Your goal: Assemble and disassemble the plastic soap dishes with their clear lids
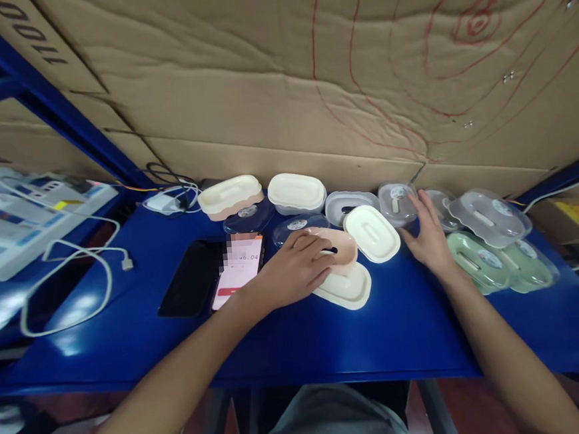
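My left hand (300, 264) lies over a peach oval dish (344, 245), its fingers curled on the dish's left side. The dish looks like a soap dish part with a dark slot showing, and it overlaps a cream oval tray (353, 291). Behind my left hand is a clear lid (297, 226) with a round label. My right hand (427, 236) has thumb and fingers apart, close against the right side of a clear-covered oval box (397, 204); whether it touches is hard to tell. Between the hands, a cream tray (372, 233) leans on a greyish dish (351, 205).
Cream-topped boxes (296, 191) line the back beside a peach-and-cream one (231, 195). Green boxes with clear lids (481, 262) sit at right, next to a clear-lidded one (492, 214). A lit phone (238, 268), a black slab (190, 278) and a white cable (109, 285) occupy the left.
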Motion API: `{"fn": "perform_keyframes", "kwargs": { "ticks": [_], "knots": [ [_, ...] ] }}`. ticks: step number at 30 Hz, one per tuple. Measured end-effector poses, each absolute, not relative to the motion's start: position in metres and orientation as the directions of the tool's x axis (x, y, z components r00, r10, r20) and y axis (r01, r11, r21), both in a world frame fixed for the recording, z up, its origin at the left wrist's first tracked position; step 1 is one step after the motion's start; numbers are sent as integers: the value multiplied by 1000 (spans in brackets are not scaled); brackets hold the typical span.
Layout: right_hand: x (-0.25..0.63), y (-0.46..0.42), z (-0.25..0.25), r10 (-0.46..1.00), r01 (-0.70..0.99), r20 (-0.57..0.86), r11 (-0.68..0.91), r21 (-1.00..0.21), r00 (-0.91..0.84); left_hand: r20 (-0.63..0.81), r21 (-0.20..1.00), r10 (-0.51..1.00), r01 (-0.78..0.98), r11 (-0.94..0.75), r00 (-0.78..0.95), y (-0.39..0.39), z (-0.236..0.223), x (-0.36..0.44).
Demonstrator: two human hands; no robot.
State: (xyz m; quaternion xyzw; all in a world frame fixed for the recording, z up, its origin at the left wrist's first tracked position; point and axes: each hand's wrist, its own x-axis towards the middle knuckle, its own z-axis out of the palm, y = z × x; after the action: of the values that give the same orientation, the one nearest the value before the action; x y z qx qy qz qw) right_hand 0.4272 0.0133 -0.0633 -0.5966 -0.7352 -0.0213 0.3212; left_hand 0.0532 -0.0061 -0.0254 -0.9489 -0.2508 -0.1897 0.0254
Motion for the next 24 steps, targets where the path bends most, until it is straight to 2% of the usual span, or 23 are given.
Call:
{"fn": "perform_keyframes", "kwargs": {
  "ticks": [5, 10, 12, 14, 20, 24],
  "knots": [
    [421, 9, -52, 802, 881, 576, 378, -285, -158, 361, 42, 475, 495, -868, 802, -6, -26, 53],
    [418, 6, -48, 809, 911, 511, 397, -112, -290, 325, 48, 480, 493, -869, 815, -5, -28, 54],
    [420, 6, -49, 827, 922, 475, 380, -78, -301, 326, 51, 481, 493, -869, 814, -5, -29, 54],
    [424, 8, -52, 852, 932, 452, 347, -106, -266, 331, 49, 480, 493, -869, 813, -5, -29, 53],
    [434, 14, -63, 881, 913, 466, 258, -316, -88, 362, 37, 470, 491, -870, 805, -5, -28, 53],
    [432, 14, -64, 902, 914, 430, 216, -342, -53, 355, 28, 468, 491, -871, 810, -4, -29, 53]
  ]
}}
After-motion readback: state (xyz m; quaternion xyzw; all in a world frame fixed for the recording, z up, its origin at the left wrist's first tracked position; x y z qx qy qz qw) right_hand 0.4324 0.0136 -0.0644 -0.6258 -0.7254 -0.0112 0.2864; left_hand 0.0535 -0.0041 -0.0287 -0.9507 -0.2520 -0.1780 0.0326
